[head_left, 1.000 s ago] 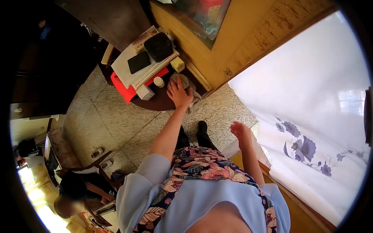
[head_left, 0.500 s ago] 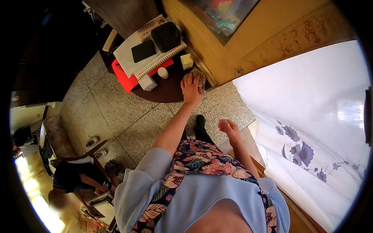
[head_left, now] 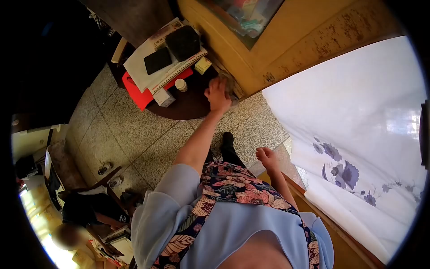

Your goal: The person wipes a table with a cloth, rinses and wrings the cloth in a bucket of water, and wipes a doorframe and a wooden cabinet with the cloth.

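My left hand (head_left: 218,95) is bent over a grey-brown cloth (head_left: 230,85) at the right end of a dark round-edged table (head_left: 192,105), beside the wooden frame. Its fingers are slightly blurred and closed on the cloth. Left of this hand stand a white bottle (head_left: 181,85), a white box (head_left: 164,97) and a yellowish box (head_left: 203,66). My right hand (head_left: 268,158) hangs in the air in front of the white curtain, holding nothing, its fingers loosely bent and partly apart.
Papers and a spiral-bound pad (head_left: 172,76), a black pouch (head_left: 182,43), a dark flat case (head_left: 157,61) and a red folder (head_left: 136,95) lie on the table. A floral white curtain (head_left: 349,112) hangs at right. Another person (head_left: 89,207) sits at lower left.
My left hand and the cloth have moved right along the table, away from the white bottle, towards the wooden frame. My right hand has shifted slightly left and its fingers are more bent.
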A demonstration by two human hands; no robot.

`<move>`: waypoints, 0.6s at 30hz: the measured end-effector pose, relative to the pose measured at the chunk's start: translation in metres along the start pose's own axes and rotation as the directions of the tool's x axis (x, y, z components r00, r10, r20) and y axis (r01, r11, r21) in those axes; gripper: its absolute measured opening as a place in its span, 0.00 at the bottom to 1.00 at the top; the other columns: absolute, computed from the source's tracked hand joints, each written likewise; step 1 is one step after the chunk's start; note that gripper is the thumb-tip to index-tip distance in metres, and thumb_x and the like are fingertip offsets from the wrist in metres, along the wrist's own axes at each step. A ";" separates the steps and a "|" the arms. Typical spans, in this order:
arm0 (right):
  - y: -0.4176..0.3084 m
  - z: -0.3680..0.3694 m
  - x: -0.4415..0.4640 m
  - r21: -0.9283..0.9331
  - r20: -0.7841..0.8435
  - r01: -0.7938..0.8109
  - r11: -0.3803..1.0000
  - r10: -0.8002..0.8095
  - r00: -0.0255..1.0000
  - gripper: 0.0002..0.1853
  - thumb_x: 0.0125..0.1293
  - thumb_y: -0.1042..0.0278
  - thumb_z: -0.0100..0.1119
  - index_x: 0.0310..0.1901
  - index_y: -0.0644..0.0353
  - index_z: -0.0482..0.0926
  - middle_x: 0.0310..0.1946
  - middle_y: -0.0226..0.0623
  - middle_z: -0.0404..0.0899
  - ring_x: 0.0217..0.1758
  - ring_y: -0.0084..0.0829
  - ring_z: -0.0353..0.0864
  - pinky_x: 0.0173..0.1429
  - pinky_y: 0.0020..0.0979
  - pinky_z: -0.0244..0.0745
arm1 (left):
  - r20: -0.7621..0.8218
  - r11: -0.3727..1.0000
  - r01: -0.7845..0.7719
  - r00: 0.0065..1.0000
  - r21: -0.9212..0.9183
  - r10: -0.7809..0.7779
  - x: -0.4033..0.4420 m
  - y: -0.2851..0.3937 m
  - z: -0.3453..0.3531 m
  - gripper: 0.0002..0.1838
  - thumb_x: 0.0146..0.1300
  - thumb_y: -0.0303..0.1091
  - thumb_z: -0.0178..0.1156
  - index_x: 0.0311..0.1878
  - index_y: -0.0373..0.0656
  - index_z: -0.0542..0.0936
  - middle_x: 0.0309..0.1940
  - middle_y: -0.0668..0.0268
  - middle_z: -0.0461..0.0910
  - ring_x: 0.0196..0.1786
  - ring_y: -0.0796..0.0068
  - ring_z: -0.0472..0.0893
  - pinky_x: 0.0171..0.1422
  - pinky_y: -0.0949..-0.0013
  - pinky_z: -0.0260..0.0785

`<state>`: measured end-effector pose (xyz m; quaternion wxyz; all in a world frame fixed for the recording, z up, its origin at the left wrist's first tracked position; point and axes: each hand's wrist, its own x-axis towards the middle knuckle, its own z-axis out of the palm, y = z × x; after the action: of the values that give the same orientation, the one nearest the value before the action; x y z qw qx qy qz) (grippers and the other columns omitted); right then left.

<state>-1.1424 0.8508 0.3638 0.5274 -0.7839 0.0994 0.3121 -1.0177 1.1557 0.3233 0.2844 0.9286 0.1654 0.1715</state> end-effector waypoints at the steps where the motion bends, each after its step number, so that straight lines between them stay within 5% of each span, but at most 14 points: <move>1: 0.010 0.000 0.004 -0.046 0.027 -0.022 0.999 0.024 0.999 0.18 0.69 0.57 0.55 0.45 0.67 0.81 0.32 0.34 0.82 0.35 0.23 0.80 0.41 0.26 0.75 | 0.011 0.999 -0.038 0.999 -0.029 0.038 -0.009 0.005 0.003 0.27 0.57 0.25 0.57 0.63 0.53 0.73 0.66 0.59 0.64 0.69 0.55 0.61 0.63 0.45 0.52; 6: 0.018 0.008 0.018 -0.225 0.093 -0.005 0.974 0.026 0.995 0.17 0.69 0.59 0.55 0.45 0.67 0.81 0.30 0.32 0.81 0.33 0.21 0.78 0.39 0.25 0.74 | 0.080 0.962 -0.265 0.960 -0.060 0.269 -0.051 0.019 0.002 0.27 0.54 0.19 0.55 0.58 0.54 0.77 0.62 0.59 0.68 0.65 0.53 0.65 0.60 0.48 0.55; 12: 0.004 0.018 0.046 -0.249 0.093 0.134 0.959 -0.114 0.989 0.16 0.69 0.59 0.55 0.45 0.66 0.81 0.31 0.32 0.82 0.34 0.21 0.79 0.38 0.24 0.74 | 0.177 0.974 -0.166 0.965 -0.153 0.192 -0.035 0.009 -0.007 0.28 0.53 0.18 0.57 0.58 0.55 0.77 0.66 0.59 0.66 0.67 0.53 0.64 0.60 0.49 0.57; 18: -0.024 0.021 0.046 -0.169 0.056 0.118 0.978 -0.110 0.992 0.15 0.66 0.60 0.57 0.40 0.67 0.82 0.31 0.41 0.85 0.36 0.30 0.84 0.43 0.31 0.77 | 0.047 0.930 0.290 0.957 -0.225 -0.286 -0.004 0.019 -0.010 0.32 0.56 0.19 0.55 0.65 0.56 0.72 0.70 0.56 0.61 0.68 0.49 0.63 0.62 0.45 0.57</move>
<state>-1.1028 0.8879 0.3500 0.4767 -0.8236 0.0149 0.3068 -1.0211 1.1438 0.3415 0.4128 0.8564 0.2769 0.1397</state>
